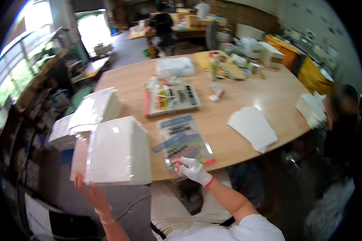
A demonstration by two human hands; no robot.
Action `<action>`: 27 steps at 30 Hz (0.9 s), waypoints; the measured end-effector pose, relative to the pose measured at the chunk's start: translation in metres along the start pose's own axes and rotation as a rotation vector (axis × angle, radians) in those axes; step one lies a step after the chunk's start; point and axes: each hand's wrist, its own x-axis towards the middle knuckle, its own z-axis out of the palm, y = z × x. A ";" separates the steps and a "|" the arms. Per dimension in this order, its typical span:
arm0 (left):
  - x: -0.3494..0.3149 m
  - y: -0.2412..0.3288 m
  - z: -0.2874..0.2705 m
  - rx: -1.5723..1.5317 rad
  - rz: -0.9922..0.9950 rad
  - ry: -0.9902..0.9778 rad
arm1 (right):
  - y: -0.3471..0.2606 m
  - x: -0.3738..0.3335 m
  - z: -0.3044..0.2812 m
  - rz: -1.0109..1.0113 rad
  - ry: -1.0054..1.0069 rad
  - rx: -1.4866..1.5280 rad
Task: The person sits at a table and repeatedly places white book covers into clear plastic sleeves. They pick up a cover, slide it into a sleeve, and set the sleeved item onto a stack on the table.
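Currently the gloved right hand (193, 170) is pinching closed on the clear flat printed packet (185, 140) at the wooden surface (265, 94) near edge; bare left hand (90, 193), open-palmed, is steadying the white sheet stack (116, 150). Best keeping the packet flat, pulling slowly.

Single head-worn fisheye view, looking steeply down and forward over a rounded wooden table (265, 96). The wearer's forearms enter from the lower edge, the left hand (90, 193) and gloved right hand (193, 169) close to the lens. Straight edges bow toward the dark circular rim; the workshop's far end shows at top.
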 end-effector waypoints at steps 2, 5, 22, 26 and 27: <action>-0.052 0.030 0.014 -0.410 0.014 -0.339 | 0.023 -0.048 -0.058 0.109 0.175 -0.232; -0.091 0.115 0.087 -0.553 -0.038 -0.950 | 0.039 -0.104 -0.161 0.003 0.510 -1.071; -0.142 0.157 0.230 -0.032 0.421 -0.999 | 0.081 -0.169 -0.337 0.402 0.732 -0.914; -0.152 0.139 0.242 0.108 0.471 -0.924 | 0.090 -0.143 -0.355 0.465 1.203 0.548; -0.148 0.141 0.242 0.133 0.512 -0.947 | 0.074 -0.130 -0.354 0.399 1.315 0.619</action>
